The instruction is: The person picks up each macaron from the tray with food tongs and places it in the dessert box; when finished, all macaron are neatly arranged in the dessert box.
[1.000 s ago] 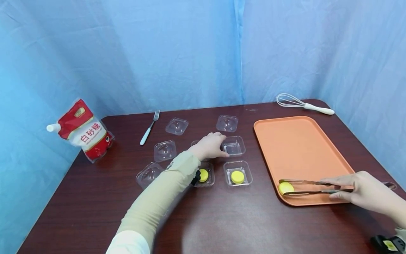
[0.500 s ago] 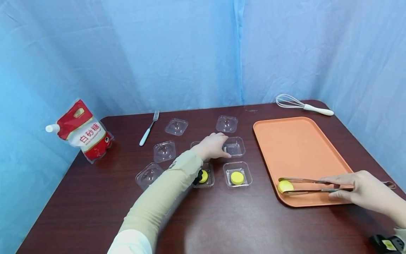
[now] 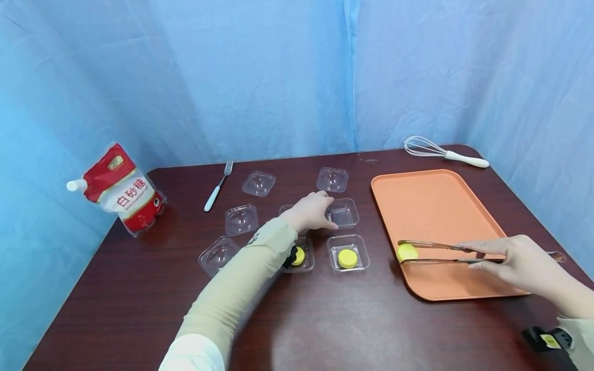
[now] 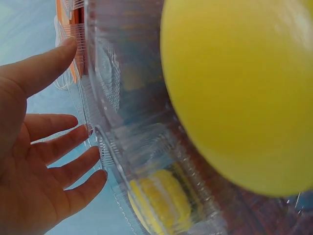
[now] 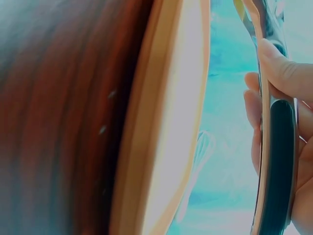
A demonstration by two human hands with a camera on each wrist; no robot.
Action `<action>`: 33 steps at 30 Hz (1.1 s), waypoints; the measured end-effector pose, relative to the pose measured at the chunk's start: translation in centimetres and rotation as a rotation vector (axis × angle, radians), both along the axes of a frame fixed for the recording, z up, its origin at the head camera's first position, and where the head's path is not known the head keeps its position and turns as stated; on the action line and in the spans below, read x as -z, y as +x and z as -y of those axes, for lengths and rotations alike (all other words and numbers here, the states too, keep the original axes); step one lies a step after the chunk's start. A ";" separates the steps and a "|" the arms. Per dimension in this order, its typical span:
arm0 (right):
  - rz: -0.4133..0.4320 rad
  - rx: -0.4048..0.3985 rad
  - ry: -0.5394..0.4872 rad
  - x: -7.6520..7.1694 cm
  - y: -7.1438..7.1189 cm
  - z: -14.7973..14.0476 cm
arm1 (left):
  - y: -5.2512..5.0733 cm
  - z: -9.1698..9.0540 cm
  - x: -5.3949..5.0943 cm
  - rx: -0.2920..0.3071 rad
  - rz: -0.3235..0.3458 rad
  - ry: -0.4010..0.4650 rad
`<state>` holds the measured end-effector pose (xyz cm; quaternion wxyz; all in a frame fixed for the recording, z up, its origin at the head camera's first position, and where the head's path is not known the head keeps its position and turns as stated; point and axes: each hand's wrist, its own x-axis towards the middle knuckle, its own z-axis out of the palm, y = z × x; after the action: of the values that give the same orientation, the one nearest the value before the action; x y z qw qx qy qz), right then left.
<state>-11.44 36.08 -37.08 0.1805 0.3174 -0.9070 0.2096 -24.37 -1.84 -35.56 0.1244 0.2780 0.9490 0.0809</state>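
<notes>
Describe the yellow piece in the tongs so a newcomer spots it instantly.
Find the orange tray on the table's right side. By its left edge, the tongs grip a round yellow piece. Its yellow neighbours sit in clear boxes; only this one is between tongs.

The red pouch [image 3: 124, 191] reads "白砂糖" above tiny blurred lettering.

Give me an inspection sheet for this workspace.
Surface: dark table, orange tray at right.
Job's things: tongs, a yellow piece between their tips; two front containers, one yellow piece each; back-right container, no piece inside; back-left container, mostly hidden; four clear lids.
Clutter: fork, whisk, red-and-white pouch.
Grips: left hand at back-right container, contact unclear; right hand holds the tongs.
Cables: nothing seen.
Surroundings: blue cloth behind and at both sides.
</notes>
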 end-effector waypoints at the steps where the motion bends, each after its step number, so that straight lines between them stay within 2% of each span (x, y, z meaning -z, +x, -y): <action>1: -0.008 0.003 -0.003 -0.1 -0.2 0.2 | 0.0 0.0 0.0 -0.002 0.001 0.005; 7: -0.015 0.055 -0.027 -0.7 -1.3 1.7 | -0.2 0.1 0.2 0.000 -0.006 0.029; 17: 0.020 0.149 -0.004 -2.0 -2.8 4.4 | -0.5 0.2 0.0 0.026 0.009 0.021; 24: 0.029 0.170 -0.015 -2.8 -4.1 6.0 | -0.7 0.3 0.2 0.030 0.014 0.036; 33: 0.091 0.229 0.020 -3.3 -5.6 8.6 | -0.7 0.3 0.3 0.020 0.034 0.047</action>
<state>-17.06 27.50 -33.80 0.1590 0.2035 -0.9467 0.1926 -25.05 -2.18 -35.84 0.1346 0.2890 0.9418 0.1064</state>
